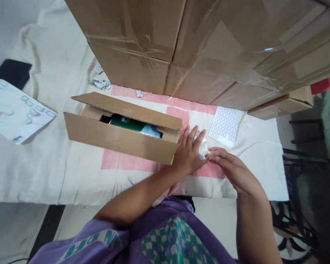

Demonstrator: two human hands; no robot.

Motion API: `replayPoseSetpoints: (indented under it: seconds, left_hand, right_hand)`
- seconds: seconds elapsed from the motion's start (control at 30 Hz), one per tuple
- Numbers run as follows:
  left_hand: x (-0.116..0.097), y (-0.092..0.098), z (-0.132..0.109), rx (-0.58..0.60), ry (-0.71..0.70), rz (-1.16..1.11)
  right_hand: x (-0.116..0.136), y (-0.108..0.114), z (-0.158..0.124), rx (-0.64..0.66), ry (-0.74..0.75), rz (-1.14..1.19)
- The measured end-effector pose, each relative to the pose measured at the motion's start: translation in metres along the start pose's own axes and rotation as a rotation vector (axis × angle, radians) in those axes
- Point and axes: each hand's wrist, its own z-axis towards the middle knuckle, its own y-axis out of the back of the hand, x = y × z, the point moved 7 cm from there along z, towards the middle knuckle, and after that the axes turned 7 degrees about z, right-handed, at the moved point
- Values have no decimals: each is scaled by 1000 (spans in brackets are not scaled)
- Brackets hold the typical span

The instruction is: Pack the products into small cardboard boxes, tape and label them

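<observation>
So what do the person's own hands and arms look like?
The left hand and right hand are ungloved; no watch shows. The forearms are bare. The left sleeve is short and purple, with teal lettering; no right sleeve shows.

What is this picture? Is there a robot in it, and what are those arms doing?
No robot here! These are a person's own bare arms, seen by one camera worn on the head, looking down. The left hand is spread over a whitish thing, partly covered, so I can't tell what it is. The right hand has its fingertips at the edge of it. On the cloth sits an open box with something green inside. Behind are big taped boxes, and near the right hand lies a sheet with rows of little shapes.
</observation>
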Motion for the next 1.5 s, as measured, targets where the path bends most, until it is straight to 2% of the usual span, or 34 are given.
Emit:
replayPoseSetpoints:
  seconds: [0.27, 0.47, 0.73, 0.97, 1.17, 1.33, 1.5]
  left_hand:
    - [-2, 7, 4, 2, -10, -36]
    - [1, 9, 3, 62, 27, -87]
    - [2, 13, 5, 122, 38, -133]
    - [4, 10, 4, 84, 60, -175]
    - [4, 9, 5, 51, 66, -207]
    - [4, 9, 5, 38, 67, -201]
    - [4, 8, 6, 93, 56, -164]
  right_hand:
    - [11, 0, -6, -127, 11, 19]
    - [-9, -2, -13, -265, -58, -89]
    - [-31, -11, -19, -334, -83, 64]
    - [-33, -19, -21, -463, 16, 244]
    - [-43, -26, -11, -379, 48, 402]
    - [-44, -28, -12, -395, 99, 449]
    - [-43, -34, -15, -288, 94, 472]
